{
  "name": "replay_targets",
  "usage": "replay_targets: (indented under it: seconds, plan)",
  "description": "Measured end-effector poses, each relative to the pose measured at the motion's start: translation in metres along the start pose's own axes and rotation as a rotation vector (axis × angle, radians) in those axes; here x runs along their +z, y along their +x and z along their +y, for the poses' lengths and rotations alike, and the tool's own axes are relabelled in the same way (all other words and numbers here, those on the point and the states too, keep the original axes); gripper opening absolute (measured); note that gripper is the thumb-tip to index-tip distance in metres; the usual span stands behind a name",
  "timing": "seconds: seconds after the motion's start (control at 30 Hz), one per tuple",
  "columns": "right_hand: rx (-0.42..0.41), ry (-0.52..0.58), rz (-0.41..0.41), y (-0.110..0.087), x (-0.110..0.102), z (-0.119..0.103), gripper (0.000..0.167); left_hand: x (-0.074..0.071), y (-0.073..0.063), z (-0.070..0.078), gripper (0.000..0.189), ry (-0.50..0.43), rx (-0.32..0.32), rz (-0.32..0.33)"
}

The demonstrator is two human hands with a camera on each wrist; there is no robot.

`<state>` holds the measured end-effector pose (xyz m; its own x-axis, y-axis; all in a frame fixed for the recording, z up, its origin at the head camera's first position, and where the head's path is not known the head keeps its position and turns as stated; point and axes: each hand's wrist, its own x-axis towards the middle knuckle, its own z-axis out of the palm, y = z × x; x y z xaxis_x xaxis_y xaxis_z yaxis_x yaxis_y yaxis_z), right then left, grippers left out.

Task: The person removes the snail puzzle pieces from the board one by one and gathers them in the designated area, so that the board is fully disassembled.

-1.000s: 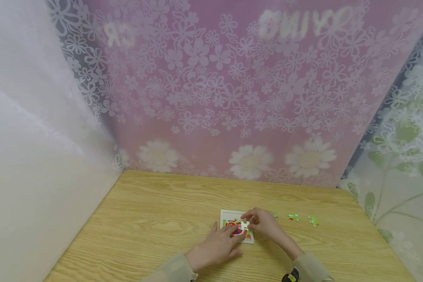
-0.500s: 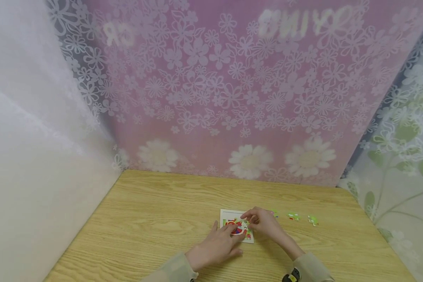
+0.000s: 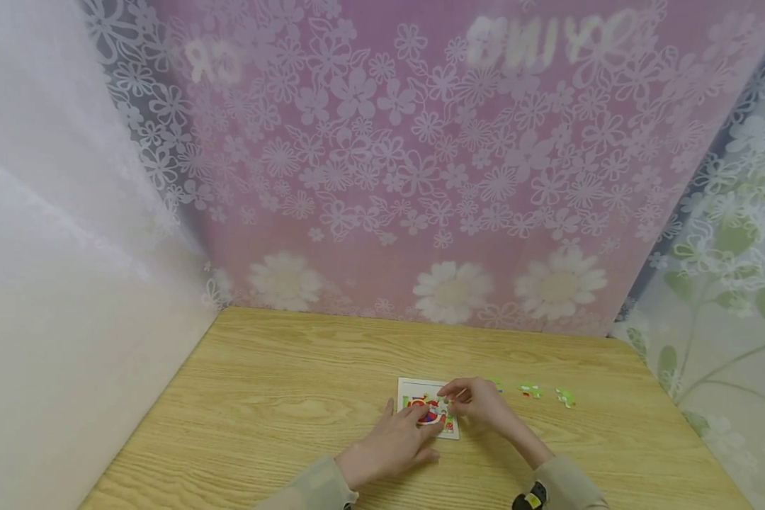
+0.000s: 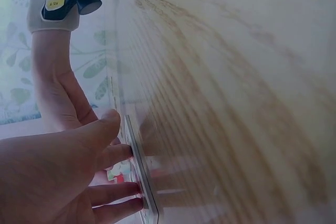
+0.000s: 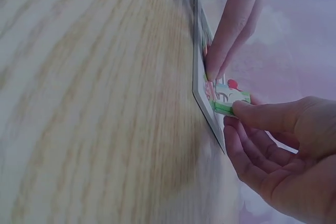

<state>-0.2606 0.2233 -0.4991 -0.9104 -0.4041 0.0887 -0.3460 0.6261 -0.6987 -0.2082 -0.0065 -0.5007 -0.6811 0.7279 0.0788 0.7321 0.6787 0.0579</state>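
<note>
A white-framed jigsaw board [image 3: 417,387] with a bright red, green and blue picture lies on the table. My left hand [image 3: 392,443] rests on it, its outstretched fingertips [image 4: 137,188] pressing the picture. At the board's right side, my right hand [image 3: 481,405] pinches a jigsaw piece [image 5: 227,97] between thumb and fingers. This piece is green-edged with a white and red print. In the right wrist view it stands tilted up from the board, its lower end against the picture. Fingers hide part of the picture.
To the right of the board lie loose jigsaw pieces: one [image 3: 497,385] partly behind my right hand, another [image 3: 530,390] beyond it, and a third [image 3: 565,397] farther right. A flowered curtain [image 3: 382,184] backs the wooden table [image 3: 280,382]; a white wall stands left.
The jigsaw piece in my right hand has tilted over the board, and that hand has shifted slightly right and nearer. My left hand stays in place.
</note>
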Motion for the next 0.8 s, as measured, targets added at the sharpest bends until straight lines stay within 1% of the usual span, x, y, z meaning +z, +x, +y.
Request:
replay_targets:
  seconds: [0.1,0.2,0.33,0.5,0.67,0.8]
  plan:
    - [0.010,0.041,0.009,0.000,-0.003,0.001,0.019,-0.001,0.000,0.000,0.050,-0.004,-0.007,-0.005]
    - [0.036,0.081,0.036,-0.001,-0.007,0.001,0.019,0.000,0.001,0.000,0.050,-0.005,-0.015,-0.008]
    - [0.067,0.160,0.060,-0.004,-0.014,0.002,0.020,0.001,0.002,0.000,0.049,-0.007,-0.024,-0.017]
    - [0.068,0.224,0.063,-0.011,-0.025,0.004,0.024,0.003,0.003,0.000,0.049,-0.012,-0.026,-0.021]
    - [0.091,0.267,0.066,-0.020,-0.035,0.008,0.027,0.004,0.002,-0.001,0.049,-0.018,-0.020,-0.017]
    - [0.105,0.263,0.080,-0.026,-0.043,0.015,0.029,0.003,0.001,-0.001,0.050,-0.029,-0.017,-0.020]
